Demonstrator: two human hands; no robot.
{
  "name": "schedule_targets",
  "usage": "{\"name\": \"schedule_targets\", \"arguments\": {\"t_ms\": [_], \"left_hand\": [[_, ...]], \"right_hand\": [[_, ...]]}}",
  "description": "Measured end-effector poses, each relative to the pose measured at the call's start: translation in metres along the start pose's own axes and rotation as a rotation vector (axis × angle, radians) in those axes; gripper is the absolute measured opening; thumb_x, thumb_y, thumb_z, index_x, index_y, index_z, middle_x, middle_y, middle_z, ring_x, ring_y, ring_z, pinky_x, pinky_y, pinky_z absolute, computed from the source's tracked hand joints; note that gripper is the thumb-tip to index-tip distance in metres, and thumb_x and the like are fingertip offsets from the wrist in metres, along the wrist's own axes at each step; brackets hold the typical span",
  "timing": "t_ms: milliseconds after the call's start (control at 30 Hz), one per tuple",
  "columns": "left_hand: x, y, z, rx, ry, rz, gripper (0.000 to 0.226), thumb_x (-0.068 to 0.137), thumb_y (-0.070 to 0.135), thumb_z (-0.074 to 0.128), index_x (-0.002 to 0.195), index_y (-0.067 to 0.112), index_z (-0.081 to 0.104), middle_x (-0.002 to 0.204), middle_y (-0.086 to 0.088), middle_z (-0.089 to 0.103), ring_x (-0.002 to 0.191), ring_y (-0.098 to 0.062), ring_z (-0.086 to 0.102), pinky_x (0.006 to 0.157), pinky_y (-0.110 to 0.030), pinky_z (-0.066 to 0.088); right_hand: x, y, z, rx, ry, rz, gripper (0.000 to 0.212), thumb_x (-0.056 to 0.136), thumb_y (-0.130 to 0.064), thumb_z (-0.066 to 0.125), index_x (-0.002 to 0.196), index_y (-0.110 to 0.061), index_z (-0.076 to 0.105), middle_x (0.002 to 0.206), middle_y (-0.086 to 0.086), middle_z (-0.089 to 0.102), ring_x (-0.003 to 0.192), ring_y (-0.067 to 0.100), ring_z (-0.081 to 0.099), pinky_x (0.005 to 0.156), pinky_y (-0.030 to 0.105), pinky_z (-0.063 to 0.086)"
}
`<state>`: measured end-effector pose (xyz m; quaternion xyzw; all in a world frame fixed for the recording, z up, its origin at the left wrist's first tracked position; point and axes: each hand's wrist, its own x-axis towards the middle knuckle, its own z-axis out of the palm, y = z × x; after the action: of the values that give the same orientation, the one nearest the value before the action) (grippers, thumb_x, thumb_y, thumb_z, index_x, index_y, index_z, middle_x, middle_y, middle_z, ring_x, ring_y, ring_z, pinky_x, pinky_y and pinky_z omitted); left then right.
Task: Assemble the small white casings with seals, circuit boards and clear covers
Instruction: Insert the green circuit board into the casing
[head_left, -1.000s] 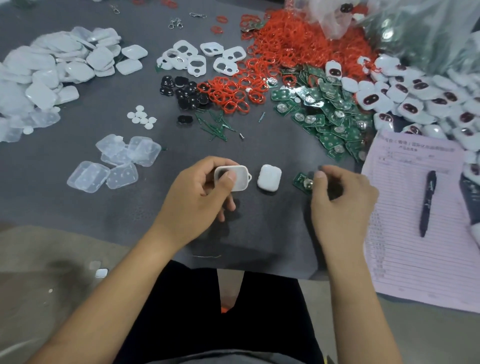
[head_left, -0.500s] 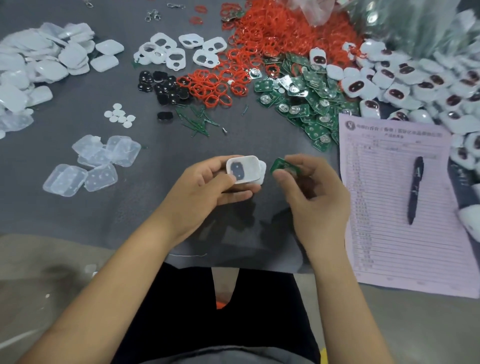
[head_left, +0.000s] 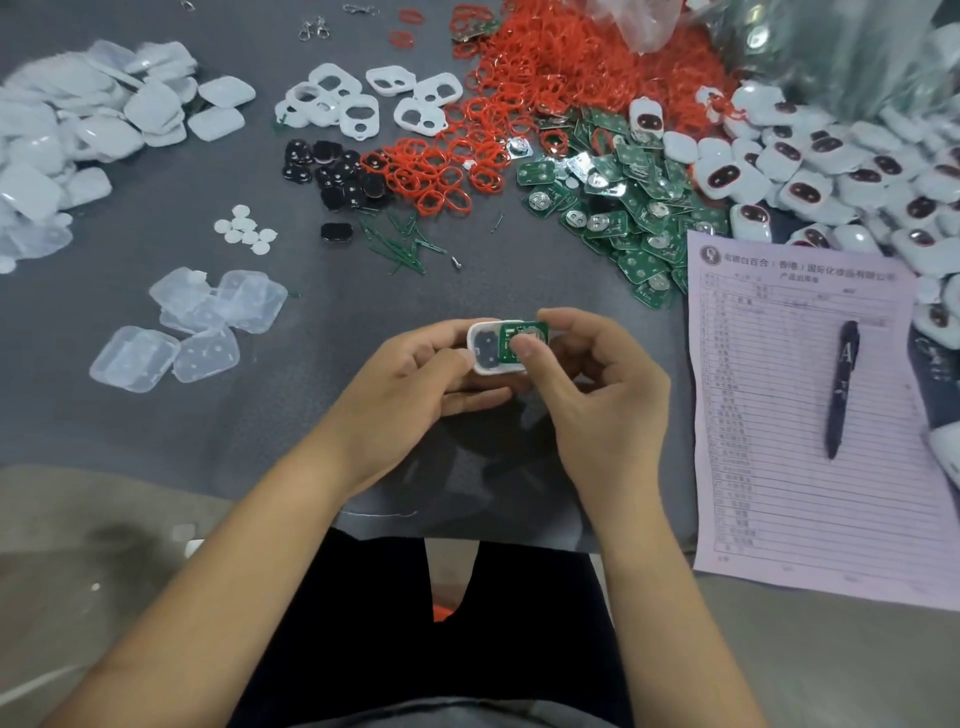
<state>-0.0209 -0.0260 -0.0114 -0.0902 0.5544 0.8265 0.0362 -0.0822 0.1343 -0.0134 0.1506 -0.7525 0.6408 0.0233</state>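
While the left hand (head_left: 415, 384) grips a small white casing (head_left: 491, 348) by its left end, open side up, the right hand (head_left: 592, 395) pinches a green circuit board (head_left: 522, 338) with thumb on top, laying it into the casing's right half. Step in hand, as I judge it: seating the board. It looks tilted or not fully down, and a dark oval part shows in the casing's left half. Next move likely calls for squaring the board to the casing walls, pressing it flat, then fetching a clear cover.

Casing is smooth rounded plastic; board is thin, flat, rigid, with a shiny metal disc.

Left of the hands on the grey bench (head_left: 104, 431) lie clear covers (head_left: 192, 327), glossy rounded squares. Right of the hands, a printed pink sheet (head_left: 810, 499) with a dark pen (head_left: 841, 389) on it.

Beyond the hands: loose green boards (head_left: 618, 208), thin green sticks (head_left: 400, 244), black oval pieces (head_left: 332, 171), small white discs (head_left: 244, 234). Farther out, red ring seals (head_left: 545, 78) in a springy heap, white two-hole frames (head_left: 363, 104), white shells (head_left: 78, 114) far left, finished-looking casings with dark red windows (head_left: 831, 171) far right.
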Motion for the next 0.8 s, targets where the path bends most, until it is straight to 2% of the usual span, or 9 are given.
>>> {"name": "schedule_targets", "arguments": {"t_ms": [100,267,467,667,800], "left_hand": [[-0.0007,0.0002,0.001,-0.017,0.011,0.012,0.041,0.101,0.011,0.042,0.123,0.023,0.075,0.126,-0.01,0.074,0.117,-0.026,0.071,0.091,-0.027,0.058],[-0.0001,-0.0005,0.0014,-0.023,0.009,0.021,0.041,0.1,0.011,0.043,0.122,0.024,0.076,0.128,-0.009,0.073,0.119,-0.026,0.07,0.092,-0.028,0.058],[0.0001,-0.0012,-0.0002,-0.024,-0.013,0.028,0.042,0.102,0.011,0.042,0.123,0.024,0.075,0.128,-0.01,0.073,0.121,-0.027,0.069,0.093,-0.028,0.057],[0.001,-0.0024,-0.0003,-0.019,-0.015,0.03,0.042,0.102,0.011,0.042,0.123,0.026,0.076,0.128,-0.008,0.073,0.119,-0.026,0.07,0.092,-0.028,0.058],[0.0003,-0.002,-0.0003,-0.027,-0.007,0.031,0.04,0.102,0.012,0.044,0.123,0.025,0.076,0.128,-0.009,0.073,0.118,-0.025,0.07,0.092,-0.029,0.058]], "right_hand": [[0.0002,0.0005,0.0001,-0.026,-0.008,-0.009,0.017,0.087,-0.024,0.084,0.102,-0.028,0.075,0.077,-0.007,0.07,0.062,0.004,0.057,0.058,0.014,0.044],[0.0002,-0.0002,-0.0003,-0.037,-0.039,-0.018,0.018,0.088,-0.025,0.083,0.102,-0.032,0.074,0.08,-0.008,0.072,0.065,0.018,0.063,0.059,0.018,0.049],[0.0005,0.0007,-0.0009,-0.056,-0.044,-0.022,0.017,0.089,-0.024,0.082,0.104,-0.028,0.075,0.081,-0.006,0.072,0.066,0.02,0.064,0.059,0.021,0.051],[-0.0003,0.0018,-0.0013,-0.047,-0.052,-0.047,0.016,0.091,-0.028,0.079,0.106,-0.03,0.074,0.085,-0.007,0.074,0.068,0.024,0.066,0.062,0.036,0.055],[-0.0015,0.0028,-0.0016,-0.047,-0.043,-0.078,0.016,0.093,-0.032,0.077,0.108,-0.031,0.073,0.084,-0.009,0.073,0.064,0.019,0.065,0.06,0.034,0.054]]}}
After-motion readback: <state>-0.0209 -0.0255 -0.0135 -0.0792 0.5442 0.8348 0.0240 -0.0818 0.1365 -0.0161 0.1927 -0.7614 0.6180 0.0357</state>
